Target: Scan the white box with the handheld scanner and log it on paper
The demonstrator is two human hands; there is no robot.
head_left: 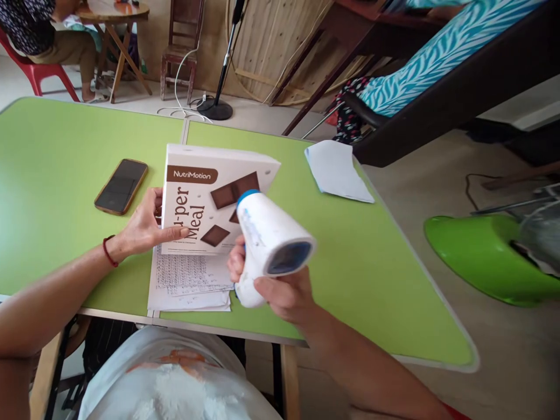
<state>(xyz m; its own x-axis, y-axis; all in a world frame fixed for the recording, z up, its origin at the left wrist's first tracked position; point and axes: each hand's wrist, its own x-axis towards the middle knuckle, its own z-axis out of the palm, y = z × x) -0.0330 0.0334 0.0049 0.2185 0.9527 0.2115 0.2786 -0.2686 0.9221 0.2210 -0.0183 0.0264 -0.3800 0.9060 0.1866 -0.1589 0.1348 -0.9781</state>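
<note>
My left hand (pixel 146 224) grips the left edge of a white meal box (pixel 192 157), thumb on its front and the other fingers behind. The box stands upright, its printed face with chocolate pieces turned toward me. My right hand (pixel 280 289) is wrapped round the handle of a white infrared thermometer gun (pixel 273 230) with a blue front rim. Its nose points at the box front and overlaps it in view; whether they touch I cannot tell. Written paper sheets (pixel 188 291) lie under and in front of the box.
A phone (pixel 121 186) lies left of the box on the green table (pixel 350 280). Folded white paper (pixel 336 169) rests near the right edge. Beyond stand a microphone stand (pixel 215 108), a wooden chair (pixel 181 52) and a seated person (pixel 30 29). A green plastic chair (pixel 476 251) is at right.
</note>
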